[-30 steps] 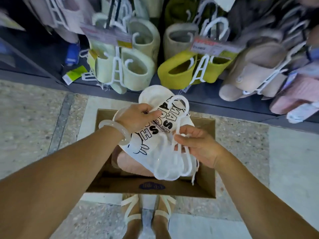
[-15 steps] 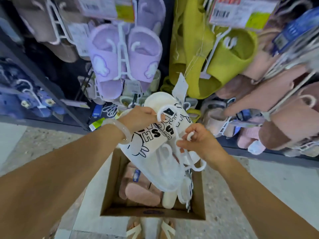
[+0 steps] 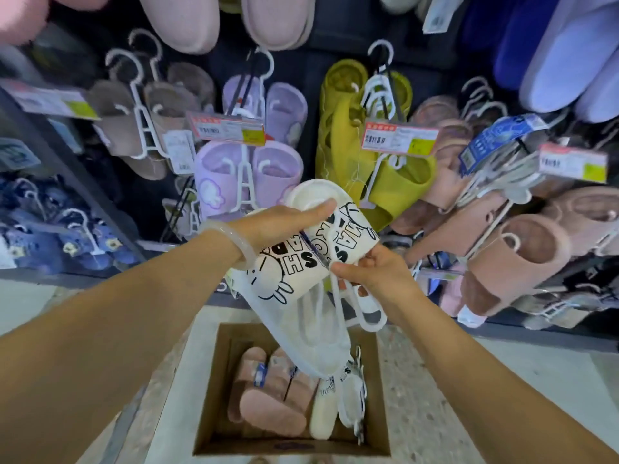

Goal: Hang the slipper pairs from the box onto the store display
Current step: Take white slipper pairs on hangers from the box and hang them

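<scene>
White slippers (image 3: 303,262) (black lettering, rabbit outline); pink slippers (image 3: 268,396) in brown box (image 3: 214,413).

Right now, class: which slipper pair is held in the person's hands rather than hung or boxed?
The white printed slipper pair, gripped by the left hand and right hand. The pink pair lies in the cardboard box.

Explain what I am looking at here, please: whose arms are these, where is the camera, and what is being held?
No machine: a person wears a wide-angle camera on the head, looking forward and down, so both forearms reach in from below. The left hand grips a pair of white printed slippers; the right hand pinches the white plastic hanger attached to them. On the floor below stands an open cardboard box with pink slippers and more white ones inside. Ahead is the store display, where purple, yellow-green and pink pairs hang on hooks behind price tags.
</scene>
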`<state>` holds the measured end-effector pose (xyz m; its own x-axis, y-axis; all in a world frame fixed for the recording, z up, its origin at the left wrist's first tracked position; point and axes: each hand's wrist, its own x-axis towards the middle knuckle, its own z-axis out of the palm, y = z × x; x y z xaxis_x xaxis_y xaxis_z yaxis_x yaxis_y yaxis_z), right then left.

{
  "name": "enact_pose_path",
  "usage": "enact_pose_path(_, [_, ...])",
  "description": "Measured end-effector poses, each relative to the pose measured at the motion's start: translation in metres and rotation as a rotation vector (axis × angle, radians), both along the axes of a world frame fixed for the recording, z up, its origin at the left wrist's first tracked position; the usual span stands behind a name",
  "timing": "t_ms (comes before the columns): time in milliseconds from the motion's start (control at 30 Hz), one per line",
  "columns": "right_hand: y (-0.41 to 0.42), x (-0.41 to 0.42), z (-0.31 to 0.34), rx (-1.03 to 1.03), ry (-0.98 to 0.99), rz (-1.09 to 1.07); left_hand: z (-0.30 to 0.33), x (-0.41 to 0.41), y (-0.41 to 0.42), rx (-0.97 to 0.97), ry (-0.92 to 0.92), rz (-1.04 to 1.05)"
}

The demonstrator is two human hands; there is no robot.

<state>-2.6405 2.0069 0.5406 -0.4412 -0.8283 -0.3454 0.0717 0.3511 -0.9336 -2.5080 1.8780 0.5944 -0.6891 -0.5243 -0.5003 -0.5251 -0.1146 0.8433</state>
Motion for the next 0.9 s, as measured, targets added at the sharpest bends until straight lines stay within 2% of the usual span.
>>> enact_pose_path(100, [0.0, 0.005, 0.013, 0.013, -0.002, 0.019, 0.009, -0.005, -0.001, -0.392, -0.165, -0.064])
enact_pose_path(167, [0.0, 0.005, 0.024, 0.016, -0.087, 0.023, 0.014, -0.008, -0.002, -0.496, -0.193, -0.058])
enact_pose_path(267, [-0.003, -0.001, 0.039, 0.019, -0.326, -0.031, 0.021, -0.007, -0.003, -0.524, -0.217, -0.077])
enact_pose_path(400, [-0.006, -0.007, 0.055, -0.015, -0.446, -0.128, 0.032, -0.005, -0.012, -0.486, -0.202, -0.058])
enact_pose_path(500, [-0.006, -0.007, 0.065, -0.075, -0.463, -0.139, 0.04, -0.006, -0.019, -0.468, -0.186, -0.014])
enact_pose_path(600, [-0.005, -0.009, 0.072, -0.073, -0.476, -0.133, 0.05, -0.009, -0.022, -0.533, -0.229, -0.006])
enact_pose_path(733, [0.0, -0.01, 0.079, -0.076, -0.545, -0.137, 0.057, -0.013, -0.023, -0.505, -0.217, 0.016])
enact_pose_path(900, [0.008, -0.018, 0.082, -0.029, -0.461, -0.17, 0.064, -0.012, -0.027, -0.506, -0.146, 0.139])
